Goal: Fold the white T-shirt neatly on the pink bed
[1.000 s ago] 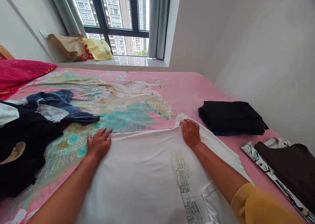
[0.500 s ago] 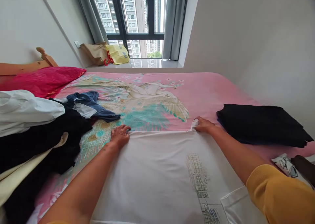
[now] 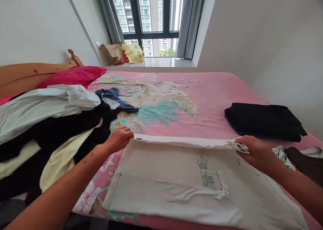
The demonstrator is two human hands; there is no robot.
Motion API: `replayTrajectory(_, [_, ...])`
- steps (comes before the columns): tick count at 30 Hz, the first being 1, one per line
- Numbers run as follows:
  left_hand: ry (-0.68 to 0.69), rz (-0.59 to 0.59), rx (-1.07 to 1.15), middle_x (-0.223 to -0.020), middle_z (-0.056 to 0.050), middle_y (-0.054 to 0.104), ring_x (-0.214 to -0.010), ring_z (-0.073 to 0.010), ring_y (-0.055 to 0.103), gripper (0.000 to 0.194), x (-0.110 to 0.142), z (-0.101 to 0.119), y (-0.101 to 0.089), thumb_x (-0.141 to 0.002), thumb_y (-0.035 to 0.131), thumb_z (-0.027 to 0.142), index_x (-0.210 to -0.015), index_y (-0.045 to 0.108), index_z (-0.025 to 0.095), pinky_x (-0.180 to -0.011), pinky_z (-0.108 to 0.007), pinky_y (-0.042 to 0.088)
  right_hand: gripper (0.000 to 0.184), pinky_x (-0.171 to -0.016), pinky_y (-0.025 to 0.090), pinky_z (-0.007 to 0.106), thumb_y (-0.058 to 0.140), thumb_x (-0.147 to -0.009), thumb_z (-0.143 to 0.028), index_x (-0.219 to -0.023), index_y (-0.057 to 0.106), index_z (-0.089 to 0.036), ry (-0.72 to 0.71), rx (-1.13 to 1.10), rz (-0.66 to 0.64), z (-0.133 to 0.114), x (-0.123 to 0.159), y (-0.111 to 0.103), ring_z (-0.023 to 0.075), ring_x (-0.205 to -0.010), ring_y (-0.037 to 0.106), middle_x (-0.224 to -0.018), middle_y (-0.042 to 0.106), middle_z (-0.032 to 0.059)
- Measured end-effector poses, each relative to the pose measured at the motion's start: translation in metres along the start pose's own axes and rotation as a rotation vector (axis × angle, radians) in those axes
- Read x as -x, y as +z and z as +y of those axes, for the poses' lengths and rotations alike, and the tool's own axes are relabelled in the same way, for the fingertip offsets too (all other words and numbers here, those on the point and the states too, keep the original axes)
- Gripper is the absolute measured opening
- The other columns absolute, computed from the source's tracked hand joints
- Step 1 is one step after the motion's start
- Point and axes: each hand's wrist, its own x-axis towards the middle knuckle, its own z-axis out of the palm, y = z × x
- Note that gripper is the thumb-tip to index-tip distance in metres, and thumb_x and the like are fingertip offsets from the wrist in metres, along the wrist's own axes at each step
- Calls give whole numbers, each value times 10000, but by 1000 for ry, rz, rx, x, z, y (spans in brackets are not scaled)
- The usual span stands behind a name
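Now both the left hand (image 3: 120,138) and the right hand (image 3: 249,148), flatter a second ago, gripped the white garment (image 3: 174,176) with closed fingers at its ten and two o'clock; it lay at the bed's (image 3: 214,92) six o'clock, seemingly controlled from both ends.

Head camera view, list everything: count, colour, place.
Floral bedsheet: 1, pink, under clothes
Printed cloth garment: 1, white, near side
Folded cloth stack: 1, black, right
Folded fabric garment: 1, brown, right
Patterned cloth: 1, white and black, right
Crumpled denim garment: 1, blue, left
Loose clothes pile: uncounted, white, black, cream, left
Wooden headboard: 1, brown, left
Cloth pillow: 1, red, by headboard
Framed window: 1, dark, far end
Fabric curtains: 2, grey, flanking window
Paper bag: 1, brown, windowsill
Red-handled bag: 1, yellow, windowsill
Left hand: 1, bare, white garment's left
Right hand: 1, bare, white garment's right
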Motion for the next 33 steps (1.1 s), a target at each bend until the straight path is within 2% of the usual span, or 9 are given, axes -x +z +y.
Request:
replayTrajectory(3, [19, 37, 10, -816, -30, 658, -854, -191, 551, 232, 47, 13, 25, -773, 458, 101, -784, 655, 222, -805, -320, 381, 142, -747, 431, 323, 531, -786, -258, -916, 568, -217, -57, 16, -37, -17, 46, 10, 217, -850, 565, -888, 615, 63])
replayTrajectory(5, [-8, 50, 20, -842, -37, 665, -871, -204, 562, 227, 65, 18, 43, -775, 470, 103, -799, 660, 226, -817, -339, 382, 143, -724, 438, 322, 515, -774, -213, -908, 567, -217, -53, 30, -71, -26, 64, 21, 215, -825, 570, -858, 614, 52])
replayTrajectory(7, [-38, 80, 21, -871, -50, 669, -881, -216, 569, 227, 74, 21, 52, -776, 477, 106, -817, 668, 223, -819, -355, 387, 160, -729, 446, 324, 509, -763, -190, -910, 567, -214, -46, 50, -72, -31, 72, 27, 217, -831, 575, -866, 615, 52])
replayTrajectory(14, [-53, 149, 28, -881, -46, 665, -905, -188, 567, 229, 89, 23, 40, -805, 482, 139, -833, 688, 236, -836, -334, 386, 188, -766, 450, 350, 523, -772, -229, -954, 565, -211, -23, 103, 40, -40, 85, 13, 229, -875, 574, -939, 609, 62])
replayTrajectory(22, [-42, 129, 79, -923, -26, 675, -911, -183, 572, 250, 114, 21, 57, -847, 477, 241, -926, 712, 273, -836, -327, 389, 262, -745, 484, 342, 486, -733, -154, -964, 593, -219, -53, 57, -33, -45, 113, 30, 218, -849, 602, -929, 634, 59])
replayTrajectory(29, [-58, 141, 76, -932, -46, 674, -905, -187, 565, 263, 127, 21, 57, -868, 469, 273, -976, 708, 273, -834, -334, 392, 283, -753, 501, 338, 498, -741, -191, -1007, 590, -218, -30, 48, 21, -35, 126, 37, 222, -888, 607, -974, 640, 56])
replayTrajectory(33, [-64, 127, 90, -967, -51, 666, -935, -192, 572, 268, 132, 23, 55, -827, 493, 229, -964, 714, 293, -856, -346, 410, 337, -767, 501, 342, 480, -707, -138, -1009, 606, -218, -46, 53, -40, -37, 132, 34, 220, -892, 606, -984, 638, 59])
